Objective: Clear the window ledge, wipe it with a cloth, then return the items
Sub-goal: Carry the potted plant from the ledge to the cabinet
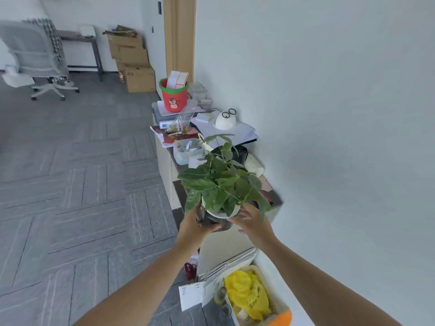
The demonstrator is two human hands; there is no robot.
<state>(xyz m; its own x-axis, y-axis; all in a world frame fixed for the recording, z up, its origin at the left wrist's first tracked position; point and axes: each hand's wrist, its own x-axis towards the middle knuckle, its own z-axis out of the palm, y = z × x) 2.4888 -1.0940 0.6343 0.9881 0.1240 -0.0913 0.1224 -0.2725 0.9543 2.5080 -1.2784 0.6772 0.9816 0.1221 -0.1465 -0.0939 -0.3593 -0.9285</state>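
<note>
A green leafy potted plant point(221, 184) in a white pot with a dark base is held up in front of me, above the near end of a low cabinet top point(273, 196). My left hand point(195, 225) grips the pot's left side and underside. On the right side of the pot my right hand point(250, 220) rests with its fingers against the rim. No window ledge and no cloth are in view.
The cabinet top along the white wall carries a red bucket point(174, 95), papers, a clear plastic box point(187, 150) and a white dome-shaped object point(226, 121). Below me lie a bin with a yellow bag point(249, 295) and flat cardboard. Boxes and an office chair point(40, 55) stand far left.
</note>
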